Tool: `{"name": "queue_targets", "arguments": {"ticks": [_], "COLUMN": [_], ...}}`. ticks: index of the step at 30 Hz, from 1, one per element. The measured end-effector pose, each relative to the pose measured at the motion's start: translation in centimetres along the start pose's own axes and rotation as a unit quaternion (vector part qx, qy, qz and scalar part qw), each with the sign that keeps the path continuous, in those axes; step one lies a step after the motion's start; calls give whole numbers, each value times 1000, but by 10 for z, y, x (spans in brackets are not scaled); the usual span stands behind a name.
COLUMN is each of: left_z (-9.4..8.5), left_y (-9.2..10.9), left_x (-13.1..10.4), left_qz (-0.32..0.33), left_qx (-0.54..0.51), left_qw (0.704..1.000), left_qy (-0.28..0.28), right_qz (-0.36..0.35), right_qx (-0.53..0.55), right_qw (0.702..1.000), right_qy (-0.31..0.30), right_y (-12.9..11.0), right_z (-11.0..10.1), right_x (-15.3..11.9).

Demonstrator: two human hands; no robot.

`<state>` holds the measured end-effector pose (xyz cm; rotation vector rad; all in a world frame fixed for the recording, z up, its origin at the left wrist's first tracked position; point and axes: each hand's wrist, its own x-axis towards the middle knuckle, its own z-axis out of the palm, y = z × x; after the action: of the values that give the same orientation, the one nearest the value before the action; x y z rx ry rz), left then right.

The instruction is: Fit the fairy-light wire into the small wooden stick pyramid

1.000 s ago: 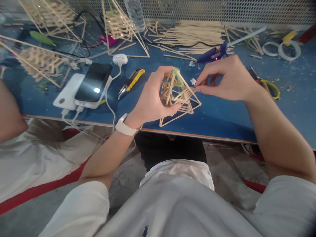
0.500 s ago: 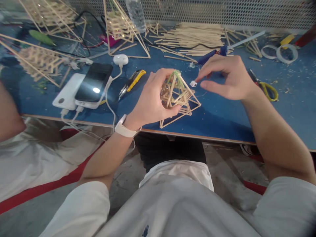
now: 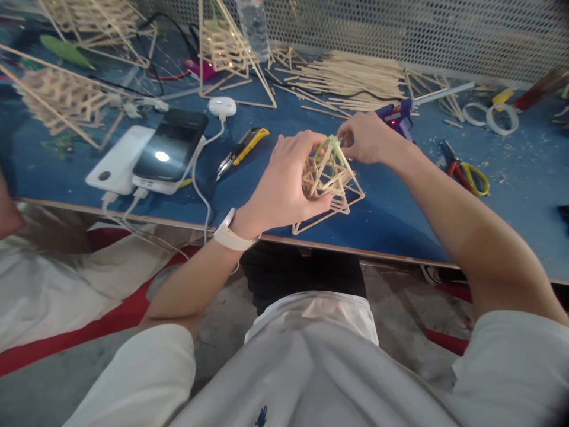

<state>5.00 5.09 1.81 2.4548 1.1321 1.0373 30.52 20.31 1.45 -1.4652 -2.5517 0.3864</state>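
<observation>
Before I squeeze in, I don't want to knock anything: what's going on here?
A person's left hand holds a small stick frame at the front of the blue table. The right hand is close by the frame's top; whether it grips anything is hidden. Behind that hand lies a glue gun, its red light lit.

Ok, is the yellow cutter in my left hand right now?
No, the left hand grips the stick frame, and the cutter lies on the blue table.

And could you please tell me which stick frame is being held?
The small frame in the left hand; the larger stick frames stand farther left, untouched.
</observation>
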Motion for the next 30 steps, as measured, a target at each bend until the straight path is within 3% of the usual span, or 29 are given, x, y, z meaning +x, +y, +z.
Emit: {"name": "queue_targets", "arguments": {"ticks": [4,6,9,11,13,15,18,21,25,30], "left_z": [2,4,8,11,13,14,15,15,15,17], "left_y": [2,1,-2,-3,-4,-3,-2,-2,-3,-2], "left_x": [-1,-1,-2,-3,-3,-4,-4,-4,-4,-2], "left_qz": [-8,-11,-8,-8,-10,-14,-17,-14,-10,-17], "left_qx": [2,1,-8,-15,-20,-21,-19,-15,-4,8], "left_qw": [1000,1000,1000,999,999,999,999,998,998,997], "left_qy": [11,17,23,27,30,34,41,51,57,75], "right_qz": [-11,-8,-32,-81,-72,-34,-42,-48,-13,39], "right_qx": [64,123,285,335,339,299,262,268,333,365], "right_qw": [997,987,919,867,844,878,880,854,811,805], "right_qy": [44,107,272,360,409,373,394,443,481,466], "right_y": [0,-8,-39,-68,-96,-118,-134,-140,-139,-135], "right_z": [-15,-32,-60,-71,-73,-65,-47,-35,-36,-34], "right_x": [-17,-40,-85,-117,-146,-167,-184,-186,-181,-174]}}
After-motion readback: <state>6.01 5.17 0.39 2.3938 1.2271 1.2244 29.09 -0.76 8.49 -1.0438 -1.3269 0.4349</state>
